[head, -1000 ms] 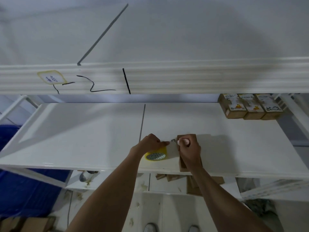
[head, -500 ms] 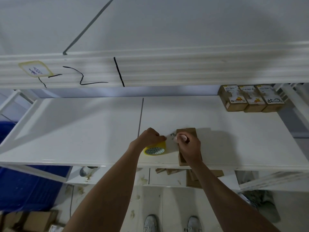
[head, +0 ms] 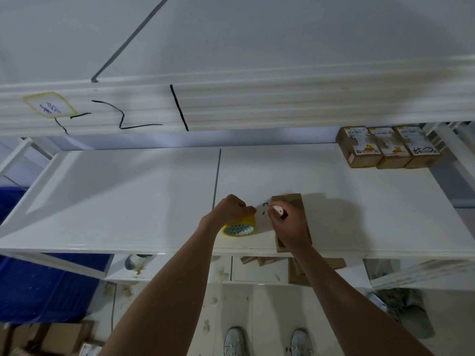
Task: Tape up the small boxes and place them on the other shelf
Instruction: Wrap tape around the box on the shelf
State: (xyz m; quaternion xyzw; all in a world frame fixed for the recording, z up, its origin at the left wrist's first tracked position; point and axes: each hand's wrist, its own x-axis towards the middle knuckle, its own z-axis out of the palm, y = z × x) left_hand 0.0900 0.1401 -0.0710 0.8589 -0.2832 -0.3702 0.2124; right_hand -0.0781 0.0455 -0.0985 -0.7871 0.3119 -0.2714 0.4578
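A small brown cardboard box (head: pixel 293 201) lies flat on the white shelf (head: pixel 128 196), close to its front edge. My right hand (head: pixel 290 227) rests on the box and grips a small pale cylindrical tool (head: pixel 278 209) at the box's left edge. Just left of the box, my left hand (head: pixel 231 209) grips a yellow tape roll (head: pixel 240 228) from above. A short strip of clear tape appears to run from the roll toward the box. My right hand hides most of the box top.
Three labelled brown boxes (head: pixel 385 147) stand in a row at the shelf's back right corner. An upper shelf edge (head: pixel 231 106) with black marks overhangs. More cardboard pieces (head: pixel 316 268) lie on the lower level, a blue bin (head: pixel 38 286) stands at left, and my shoes are below.
The view has tilted down a little. Both hands stay at the roll and the box, with hardly any shift.
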